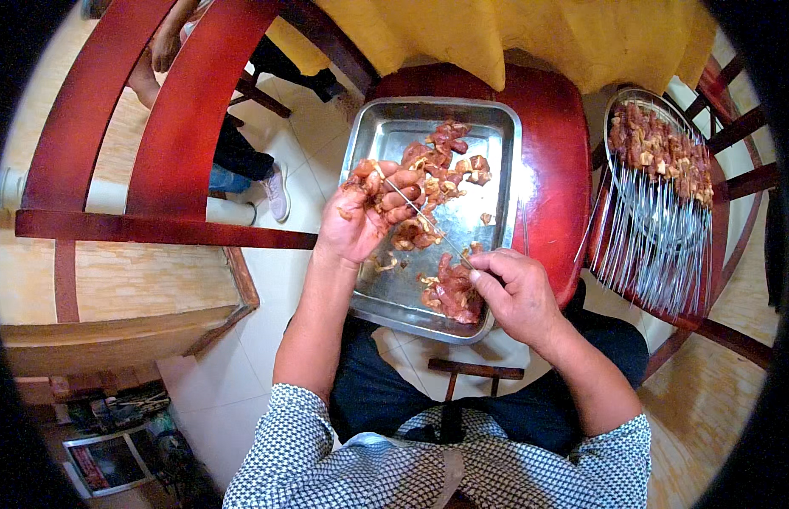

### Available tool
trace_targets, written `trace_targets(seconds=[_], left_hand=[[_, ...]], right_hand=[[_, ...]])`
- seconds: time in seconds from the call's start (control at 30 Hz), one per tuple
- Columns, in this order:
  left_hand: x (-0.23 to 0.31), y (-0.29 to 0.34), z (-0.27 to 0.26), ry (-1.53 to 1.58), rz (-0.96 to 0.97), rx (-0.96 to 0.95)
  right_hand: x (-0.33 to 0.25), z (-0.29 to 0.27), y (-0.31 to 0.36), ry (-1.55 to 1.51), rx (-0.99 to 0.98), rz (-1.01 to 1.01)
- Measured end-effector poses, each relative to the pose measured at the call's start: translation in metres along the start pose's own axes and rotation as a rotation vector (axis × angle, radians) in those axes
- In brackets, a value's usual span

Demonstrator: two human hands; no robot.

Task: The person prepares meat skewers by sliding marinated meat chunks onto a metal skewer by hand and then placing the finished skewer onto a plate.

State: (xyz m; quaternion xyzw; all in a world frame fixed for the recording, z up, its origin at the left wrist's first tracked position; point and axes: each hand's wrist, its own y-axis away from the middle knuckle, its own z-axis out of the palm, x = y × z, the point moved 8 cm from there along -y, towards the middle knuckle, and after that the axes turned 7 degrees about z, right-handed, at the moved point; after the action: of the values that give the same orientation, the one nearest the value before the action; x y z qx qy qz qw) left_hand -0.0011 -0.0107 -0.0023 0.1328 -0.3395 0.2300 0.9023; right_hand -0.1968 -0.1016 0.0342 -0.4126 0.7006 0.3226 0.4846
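Observation:
Above a metal tray of raw meat pieces, my left hand is palm up, its fingers curled around meat at the tip of a thin metal skewer. Smears of marinade cover those fingers. My right hand pinches the skewer's other end between thumb and fingers, over the tray's right side. One heap of meat lies in the tray's upper middle, partly behind my left fingers. Another clump sits at the lower right, just beside my right fingertips.
The tray rests on a red wooden chair seat. To the right, a round tray holds many loaded meat skewers, handles toward me. A red chair back stands at left; beyond it are another person's shoe and hand.

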Motion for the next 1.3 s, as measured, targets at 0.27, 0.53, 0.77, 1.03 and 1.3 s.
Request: trace_targets(seconds=[0.27, 0.53, 0.77, 1.03, 1.3], left_hand=[[-0.002, 0.009, -0.007, 0.009, -0.009, 0.064], [-0.010, 0.010, -0.012, -0.015, -0.055, 0.059], [-0.007, 0.013, 0.003, -0.087, -0.066, 0.002], [-0.012, 0.016, 0.004, -0.216, -0.104, 0.052], [-0.002, 0.011, 0.020, -0.131, 0.056, 0.015]], right_hand=[[-0.001, 0.011, -0.003, 0.024, 0.006, -0.019], [-0.006, 0.017, -0.005, 0.131, -0.001, -0.081], [-0.008, 0.011, -0.010, 0.117, 0.019, -0.112], [0.005, 0.020, -0.012, 0.002, -0.008, -0.013], [0.009, 0.020, -0.011, -0.213, -0.076, 0.076]])
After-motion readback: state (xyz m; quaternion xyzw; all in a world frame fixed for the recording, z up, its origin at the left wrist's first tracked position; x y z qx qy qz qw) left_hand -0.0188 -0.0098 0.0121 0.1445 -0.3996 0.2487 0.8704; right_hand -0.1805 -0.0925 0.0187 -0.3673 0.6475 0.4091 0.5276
